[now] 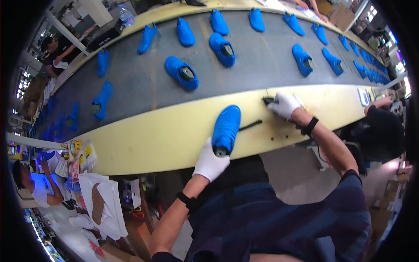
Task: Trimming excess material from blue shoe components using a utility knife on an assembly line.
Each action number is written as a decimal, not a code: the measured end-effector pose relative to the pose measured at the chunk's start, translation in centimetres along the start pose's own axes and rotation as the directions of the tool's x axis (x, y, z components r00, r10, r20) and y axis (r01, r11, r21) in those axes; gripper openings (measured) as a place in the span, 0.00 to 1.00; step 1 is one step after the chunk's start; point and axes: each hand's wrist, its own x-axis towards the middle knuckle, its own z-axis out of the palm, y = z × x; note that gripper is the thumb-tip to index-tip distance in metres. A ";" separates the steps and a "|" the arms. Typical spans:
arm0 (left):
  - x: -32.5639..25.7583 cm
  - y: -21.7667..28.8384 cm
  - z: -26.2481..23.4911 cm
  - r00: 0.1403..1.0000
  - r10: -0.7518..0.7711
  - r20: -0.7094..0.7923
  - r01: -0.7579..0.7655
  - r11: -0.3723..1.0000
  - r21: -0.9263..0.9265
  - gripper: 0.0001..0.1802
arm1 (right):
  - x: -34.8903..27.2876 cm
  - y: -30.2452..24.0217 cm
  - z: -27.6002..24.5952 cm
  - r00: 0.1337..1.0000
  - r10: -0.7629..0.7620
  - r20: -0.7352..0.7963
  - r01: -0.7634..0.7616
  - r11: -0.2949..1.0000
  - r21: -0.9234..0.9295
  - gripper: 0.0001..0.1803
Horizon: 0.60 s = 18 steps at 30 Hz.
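My left hand (211, 163), in a white glove, is closed round the heel of a blue shoe (227, 127). The shoe's toe points away from me, above the pale yellow ledge (144, 142). A dark insert shows in its heel opening. To the right, my right hand (284, 106), also gloved in white, is closed on a small black object (268, 101) over the ledge. Its kind cannot be made out, as the fingers cover part of it. Between the two hands a thin black strip-like tool (250, 125) lies on the ledge, beside the shoe.
Beyond the ledge runs a dark grey conveyor belt (131, 83) carrying many blue shoes, among them a near shoe (182, 72). Yellow tape (75, 147) and papers sit at the ledge's left end. Other people (43, 183) are at work left, right and across the belt.
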 end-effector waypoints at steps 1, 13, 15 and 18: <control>-1.1 -0.3 0.6 0.994 0.017 -0.111 -0.031 0.992 -0.122 0.44 | 0.2 0.8 -0.8 0.997 0.062 -0.039 -0.061 0.998 0.023 0.28; -6.2 -1.1 -1.3 0.977 -0.144 0.156 0.178 0.155 -0.972 0.39 | 5.4 9.0 4.0 0.971 -0.098 -0.219 0.165 0.936 0.310 0.26; -6.9 -0.6 -2.6 0.935 0.100 0.342 0.345 -0.020 -0.938 0.39 | 5.3 8.7 4.2 0.973 -0.092 -0.210 0.160 0.928 0.337 0.25; -6.9 -0.8 -2.7 0.936 0.104 0.337 0.345 -0.070 -0.936 0.44 | 6.2 9.6 4.9 0.959 -0.104 -0.262 0.196 0.915 0.354 0.21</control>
